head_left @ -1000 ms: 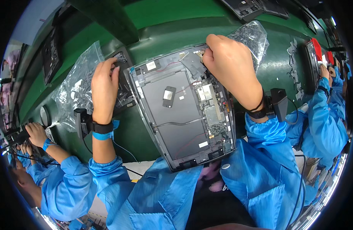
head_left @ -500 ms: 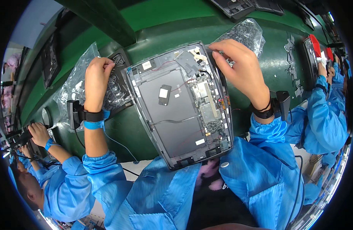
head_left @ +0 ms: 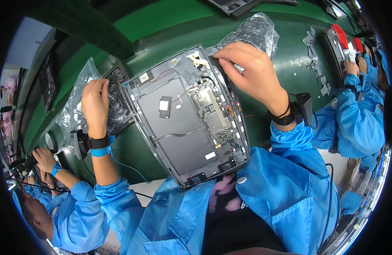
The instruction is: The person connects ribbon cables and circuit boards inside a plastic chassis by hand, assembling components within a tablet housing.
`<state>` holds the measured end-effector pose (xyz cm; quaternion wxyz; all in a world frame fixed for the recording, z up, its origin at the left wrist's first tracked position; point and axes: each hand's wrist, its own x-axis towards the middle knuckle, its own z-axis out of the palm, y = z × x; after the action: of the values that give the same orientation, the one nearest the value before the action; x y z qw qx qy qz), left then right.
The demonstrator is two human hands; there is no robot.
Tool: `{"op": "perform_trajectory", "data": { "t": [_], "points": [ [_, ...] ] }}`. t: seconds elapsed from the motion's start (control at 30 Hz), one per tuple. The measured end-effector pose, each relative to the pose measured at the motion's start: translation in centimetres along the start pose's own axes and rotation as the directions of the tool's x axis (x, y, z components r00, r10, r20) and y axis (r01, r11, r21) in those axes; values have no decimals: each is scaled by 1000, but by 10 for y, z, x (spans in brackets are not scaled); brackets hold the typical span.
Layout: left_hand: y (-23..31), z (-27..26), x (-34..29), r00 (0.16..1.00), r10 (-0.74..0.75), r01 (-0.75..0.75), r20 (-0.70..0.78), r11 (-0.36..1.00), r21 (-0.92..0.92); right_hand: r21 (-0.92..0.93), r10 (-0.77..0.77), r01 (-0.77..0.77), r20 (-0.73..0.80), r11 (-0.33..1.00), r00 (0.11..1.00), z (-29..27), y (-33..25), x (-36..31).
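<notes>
An opened tablet-like device [head_left: 170, 148] lies tilted before me, its near end against my jacket. Inside are a broad dark grey panel, a circuit board [head_left: 213, 112] and thin red wires. A small black module [head_left: 164, 107] with a white label rests on the panel. Closed with fingertips together, my left hand [head_left: 95, 104] hovers at a clear bag [head_left: 75, 114] of small dark grey pieces, left of the device. My right hand [head_left: 253, 72] pinches beside the device's far right corner. What either hand holds, if anything, is too small or hidden to name.
Another bag [head_left: 255, 34] of grey bits lies beyond my right hand. Grey scraps [head_left: 313, 55] stick to the green bench farther right. A dark frame [head_left: 121, 72] sits under the left bag. Co-workers in blue work on both sides; a person's hand [head_left: 44, 159] shows at left.
The whole scene has shifted left in the view. My left hand's fingers have curled inward more beside the left bag. My right hand stays near the device's far right corner.
</notes>
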<state>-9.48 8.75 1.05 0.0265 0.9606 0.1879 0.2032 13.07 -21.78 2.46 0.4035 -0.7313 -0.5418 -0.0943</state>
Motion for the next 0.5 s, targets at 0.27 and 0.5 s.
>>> {"op": "perform_trajectory", "data": {
  "t": [0.27,0.5],
  "points": [
    [27,-14,-3,983,-182,171,-36,961,-216,65,-32,35,-45,997,998,-5,-9,7],
    [82,-64,5,901,37,434,432,-66,-899,572,-12,-91,174,815,985,3,-67,58]
  ]
}}
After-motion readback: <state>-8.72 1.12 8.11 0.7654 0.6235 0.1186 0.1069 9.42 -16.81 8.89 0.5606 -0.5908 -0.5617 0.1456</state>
